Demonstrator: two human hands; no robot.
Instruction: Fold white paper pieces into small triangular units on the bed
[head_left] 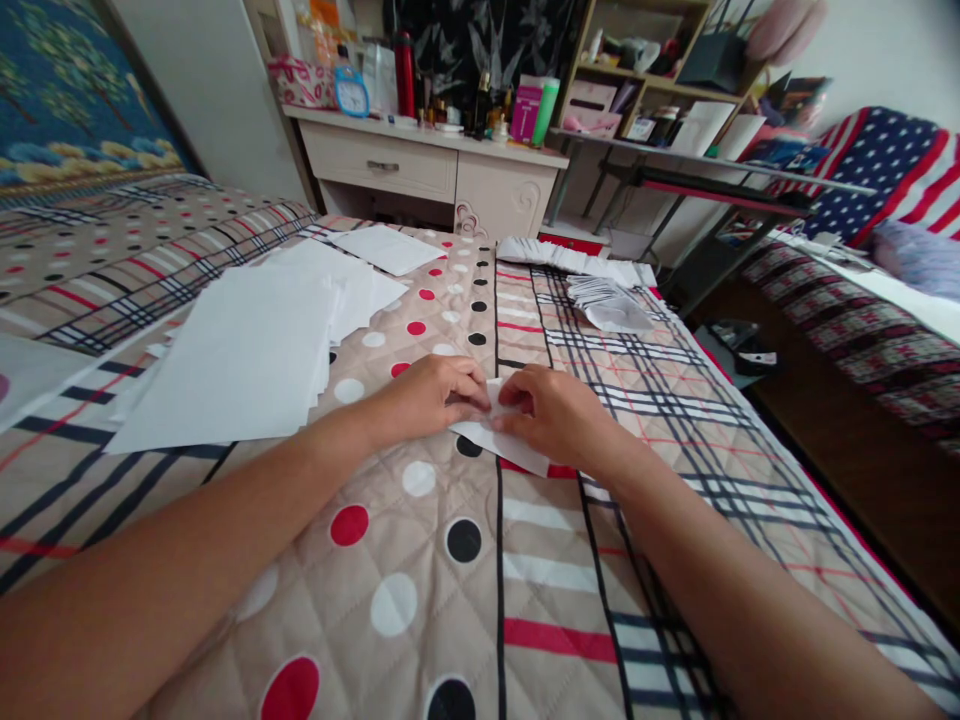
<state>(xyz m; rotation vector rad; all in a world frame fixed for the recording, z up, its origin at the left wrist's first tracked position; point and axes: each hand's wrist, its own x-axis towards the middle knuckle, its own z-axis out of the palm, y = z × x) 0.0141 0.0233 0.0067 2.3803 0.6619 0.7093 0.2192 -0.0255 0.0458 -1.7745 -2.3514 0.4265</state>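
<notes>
A small piece of folded white paper (525, 450) lies on the patterned bedspread (420, 630) between my hands. My left hand (439, 395) pinches its left part, fingers curled and pressed together. From the other side my right hand (559, 410) grips the same paper with thumb and bent fingers. The fingers cover much of the paper, so its full shape is hidden. To the left of my left hand spreads a stack of white paper sheets (225, 350). Beyond my right hand sit a fanned pile of folded white papers (611, 303) and a long row of folded papers (570, 258).
Past the bed's far end stands a white dresser (382, 160) with a red thermos (404, 75), a blue alarm clock (351, 92) and bottles on top. A desk with shelves (652, 80) is at the back right. Another bed (870, 340) lies across a floor gap.
</notes>
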